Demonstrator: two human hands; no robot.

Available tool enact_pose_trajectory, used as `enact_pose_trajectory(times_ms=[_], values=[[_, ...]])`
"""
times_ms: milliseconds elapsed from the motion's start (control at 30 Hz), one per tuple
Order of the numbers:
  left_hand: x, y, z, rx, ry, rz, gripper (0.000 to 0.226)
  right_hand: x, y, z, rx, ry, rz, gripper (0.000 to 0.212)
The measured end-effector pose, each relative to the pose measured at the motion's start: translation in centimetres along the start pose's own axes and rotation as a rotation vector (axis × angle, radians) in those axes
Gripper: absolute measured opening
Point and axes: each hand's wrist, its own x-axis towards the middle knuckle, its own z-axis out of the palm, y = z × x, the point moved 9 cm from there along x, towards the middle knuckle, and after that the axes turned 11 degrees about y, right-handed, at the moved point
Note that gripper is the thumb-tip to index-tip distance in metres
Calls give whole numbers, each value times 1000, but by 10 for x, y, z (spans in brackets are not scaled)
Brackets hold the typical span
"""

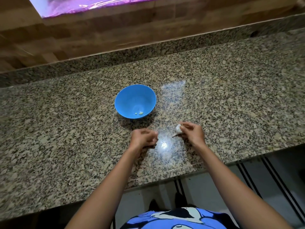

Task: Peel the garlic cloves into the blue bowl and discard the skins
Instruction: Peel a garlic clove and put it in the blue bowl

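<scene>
Head view: one blue bowl (120, 98) holding two cloves (139, 113); right fingers (187, 128) pinch one garlic bulb (178, 129); left fingers (152, 136) curl, hold unclear.

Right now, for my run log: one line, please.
right hand: holds garlic | left hand: curled, contents unclear | blue bowl: few peeled pieces

Speckled granite counter (66, 129), pretty glossy, with a bright light glare near the front edge. 1 blue bowl (125, 100) sits upright right on it, about mid-depth, toward the middle.
</scene>
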Motion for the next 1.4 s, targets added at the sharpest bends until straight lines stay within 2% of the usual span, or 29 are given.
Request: enact_pose_trajectory(times_ms=[67,133,167,233,267,300,367,433,567,733,967,1067,1133,1200,1267,1333,1400], values=[[0,11,0,401,20,247,13,2,-3,-1,-48,-6,1,28],[-5,22,7,649,26,419,8,4,-6,-4,-105,18,-13,34],[-6,22,11,673,-5,437,6,2,-11,-9,-194,73,-63,41],[-3,17,17,600,-88,362,2,-12,-35,-19,-396,249,-274,49],[-1,16,17,550,-122,298,2,-25,-47,-19,-393,294,-386,43],[1,14,17,507,-150,235,4,-37,-52,-12,-342,267,-443,32],[2,12,16,447,-186,125,8,-55,-43,12,-292,82,-387,14],[3,11,15,438,-183,58,9,-64,-18,31,-318,-60,-239,17],[6,11,17,503,-163,61,10,-61,8,35,-177,-79,-24,22],[8,17,18,664,-51,184,7,-55,14,37,-86,-90,39,18],[-4,27,22,862,61,342,7,-55,16,39,-91,-74,2,16],[-20,35,36,1038,117,530,5,-58,13,39,-105,-109,-40,10],[-35,35,47,1104,108,667,9,-61,8,39,-97,-152,-80,15],[-33,24,41,994,38,610,8,-65,2,39,-114,-194,-155,25],[-19,3,20,493,-87,210,5,-69,-9,40,-165,-226,-273,28],[-26,-18,13,-51,-197,-211,16,-71,-15,41,-171,-255,-343,26],[-35,-22,13,-277,-249,-334,28,-68,-19,40,-131,-256,-368,23]])
